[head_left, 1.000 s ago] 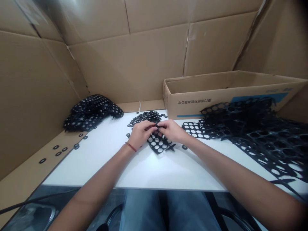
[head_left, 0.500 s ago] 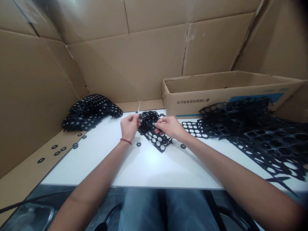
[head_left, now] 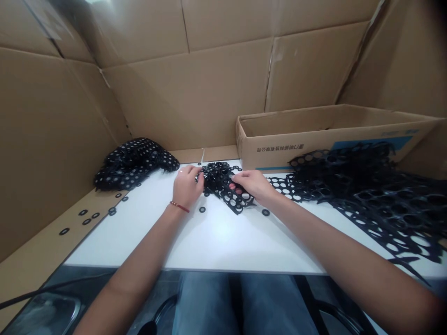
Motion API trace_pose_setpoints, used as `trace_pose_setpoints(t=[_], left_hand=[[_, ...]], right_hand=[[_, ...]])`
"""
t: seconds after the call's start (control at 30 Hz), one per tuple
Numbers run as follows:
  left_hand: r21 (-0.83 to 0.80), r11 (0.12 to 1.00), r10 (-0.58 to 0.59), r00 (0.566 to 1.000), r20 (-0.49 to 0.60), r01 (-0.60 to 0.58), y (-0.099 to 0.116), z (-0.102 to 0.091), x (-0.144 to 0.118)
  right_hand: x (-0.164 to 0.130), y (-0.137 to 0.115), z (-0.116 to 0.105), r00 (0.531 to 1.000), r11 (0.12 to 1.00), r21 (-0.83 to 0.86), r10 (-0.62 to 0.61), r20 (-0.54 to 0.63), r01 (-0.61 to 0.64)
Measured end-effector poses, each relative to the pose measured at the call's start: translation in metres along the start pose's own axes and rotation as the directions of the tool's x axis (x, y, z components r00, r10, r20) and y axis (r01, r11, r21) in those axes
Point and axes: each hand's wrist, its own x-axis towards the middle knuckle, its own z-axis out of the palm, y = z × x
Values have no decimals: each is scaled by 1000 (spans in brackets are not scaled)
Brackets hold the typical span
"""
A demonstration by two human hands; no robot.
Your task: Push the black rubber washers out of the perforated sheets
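A crumpled black sheet punched with round holes (head_left: 232, 197) lies on the white table, between my two hands. My right hand (head_left: 254, 184) pinches its right side between thumb and fingers, and some fingertips show through the holes. At the sheet's left edge is my left hand (head_left: 187, 186), wearing a red bracelet. Its thumb and fingers are bent together around a small dark bit that I cannot make out. Near the hands, small black rings lie loose: one ring (head_left: 202, 210) below the left hand and another ring (head_left: 266, 212) below the right wrist.
A dark heap of finely holed sheet (head_left: 136, 163) stands at the back left, with several black rings (head_left: 86, 221) in front of it. On the right, a large tangle of black holed sheets (head_left: 380, 200) leans against a cardboard box (head_left: 279, 149). Cardboard walls (head_left: 216, 93) enclose the table.
My left hand has turned and drawn slightly left, its fingers now bent over more. My right hand has shifted a little right, still gripping the sheet, whose lower end has lifted slightly.
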Motion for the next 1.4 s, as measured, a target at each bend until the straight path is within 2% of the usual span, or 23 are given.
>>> trace_pose_setpoints(t=[0.1,0.17,0.33,0.47,0.53,0.7,0.87,0.93,1.03,1.17,1.27,1.4], left_hand=[[-99,983,166,980,108,-156,23,4,-2],[-159,969,216,963,160,-191,33,7,-3],[-254,957,193,961,198,-140,31,4,-4],[-343,935,182,952,244,-91,28,-2,-5],[-382,923,142,956,255,-35,29,-1,-6],[-418,890,-105,974,202,183,22,10,-3],[-375,872,-289,950,121,313,1,16,7],[-316,888,-326,942,76,333,-7,14,9],[-183,938,-295,955,25,295,-12,11,6],[-28,988,-152,988,28,152,-8,9,0],[24,998,-61,998,5,60,0,5,-2],[6,997,72,996,-60,-72,20,-3,-3]], right_hand=[[-1,1,4,997,998,-1,-64,49,64],[-2,1,6,989,994,7,-112,100,112],[-7,-1,6,954,980,-15,-191,229,200],[-9,0,5,926,958,-56,-256,279,281],[-9,1,5,917,950,-72,-271,293,304],[-10,-1,8,913,950,-74,-269,308,305],[-8,-3,9,952,974,-43,-206,227,221],[-6,-2,7,968,984,-19,-174,181,180],[-2,0,4,981,991,24,-134,140,132],[-2,0,0,974,994,82,-85,211,69],[-2,2,-1,969,995,91,-66,237,46],[0,5,-1,980,994,35,-105,169,101]])
